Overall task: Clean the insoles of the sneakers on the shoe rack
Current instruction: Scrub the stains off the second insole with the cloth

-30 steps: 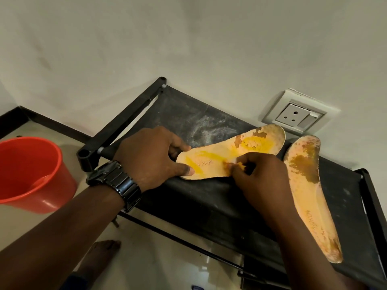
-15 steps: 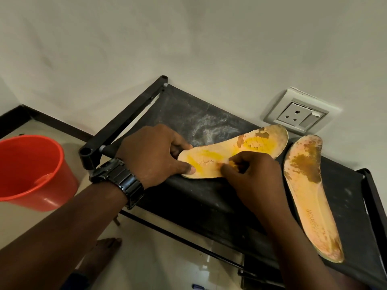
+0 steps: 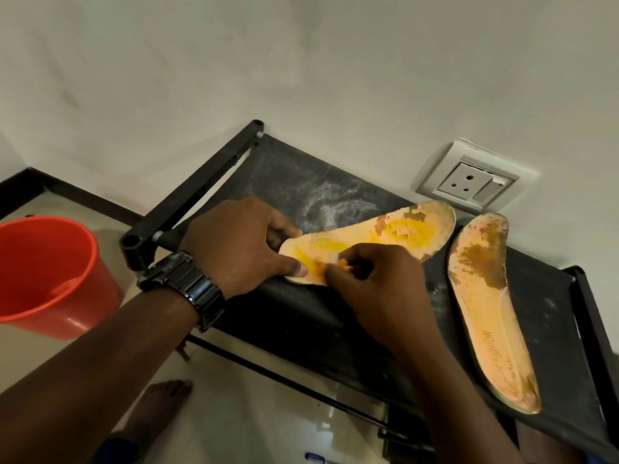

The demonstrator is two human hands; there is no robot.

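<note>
From the head view, a worn yellow-orange foam insole [image 3: 385,236] lies on the black fabric shoe rack shelf [image 3: 301,323], its long axis running from the heel at lower left to the toe at upper right, pointing toward the white wall socket [image 3: 475,182]. The left hand [image 3: 241,242] grips the heel end, thumb on top. The right hand [image 3: 378,286] pinches a small pale yellow wad [image 3: 338,261] against the heel area. A second insole [image 3: 492,313] lies just beside, toe toward the wall. A red plastic bucket [image 3: 43,272] stands on the floor at left.
</note>
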